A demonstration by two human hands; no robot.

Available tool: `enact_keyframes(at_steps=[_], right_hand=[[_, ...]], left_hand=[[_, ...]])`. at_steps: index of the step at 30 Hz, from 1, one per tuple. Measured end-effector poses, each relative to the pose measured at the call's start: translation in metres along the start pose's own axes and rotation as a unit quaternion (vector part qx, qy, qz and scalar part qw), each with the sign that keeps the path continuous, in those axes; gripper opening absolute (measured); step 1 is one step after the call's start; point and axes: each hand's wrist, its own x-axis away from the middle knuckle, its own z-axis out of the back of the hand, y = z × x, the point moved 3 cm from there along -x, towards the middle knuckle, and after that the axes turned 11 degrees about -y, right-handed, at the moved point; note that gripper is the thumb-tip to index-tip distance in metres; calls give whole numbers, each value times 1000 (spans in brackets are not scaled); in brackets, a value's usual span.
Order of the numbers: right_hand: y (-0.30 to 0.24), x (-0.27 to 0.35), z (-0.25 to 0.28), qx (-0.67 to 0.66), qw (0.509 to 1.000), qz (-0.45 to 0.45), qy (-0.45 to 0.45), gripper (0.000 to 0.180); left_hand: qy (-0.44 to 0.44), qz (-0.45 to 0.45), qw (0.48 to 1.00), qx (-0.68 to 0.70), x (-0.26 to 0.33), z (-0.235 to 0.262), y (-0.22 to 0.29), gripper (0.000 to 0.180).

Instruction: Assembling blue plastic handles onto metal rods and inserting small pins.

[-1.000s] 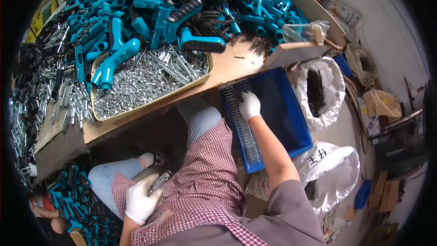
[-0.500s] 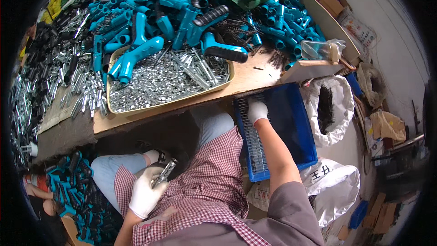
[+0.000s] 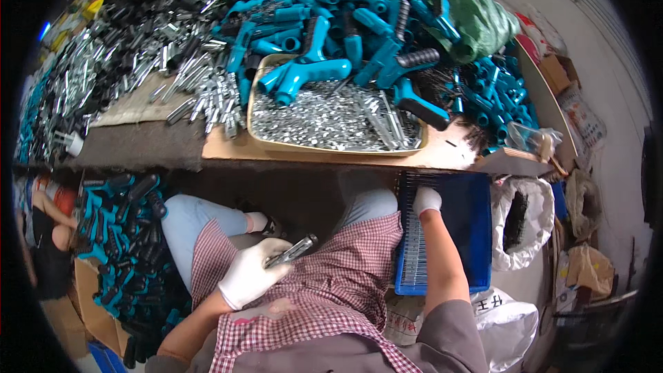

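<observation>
Cardboard box (image 3: 103,304) of teal and black plastic handles sits low at the far left, beside the worker's knee. Moving right, the left hand (image 3: 250,278), in a white glove, rests over the lap on a checked apron and is closed around a slim dark metal piece (image 3: 291,251), gripping it between thumb and fingers with its tip poking up to the right. Above, on the bench, a shallow tan tray (image 3: 331,146) brims with small shiny metal parts, teal pistol-grip handles (image 3: 304,72) piled across its back. Further right, the right hand (image 3: 426,200), also white-gloved, reaches into a blue plastic bin (image 3: 473,228), fingers curled down onto a row of thin dark pins (image 3: 414,249); whether it pinches one, I cannot tell. A white sack (image 3: 528,224) stands just beyond the bin.
</observation>
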Motion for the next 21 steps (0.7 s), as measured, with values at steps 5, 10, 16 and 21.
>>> enact_keyframes(at_steps=[5, 10, 16, 21], right_hand=[[-1, 47, 50, -124, 991, -26, 38, 29], [-59, 158, 79, -836, 511, 181, -90, 27], [-201, 265, 84, -843, 417, 262, -216, 37], [-227, 272, 101, -769, 466, 312, -306, 39]], left_hand=[[-41, 24, 993, 104, 5, 13, -3, 40], [-21, -35, 993, 111, 6, 15, -14, 44], [57, -105, 992, 50, 5, 12, 11, 47], [161, -127, 977, 61, 24, 33, 11, 39]])
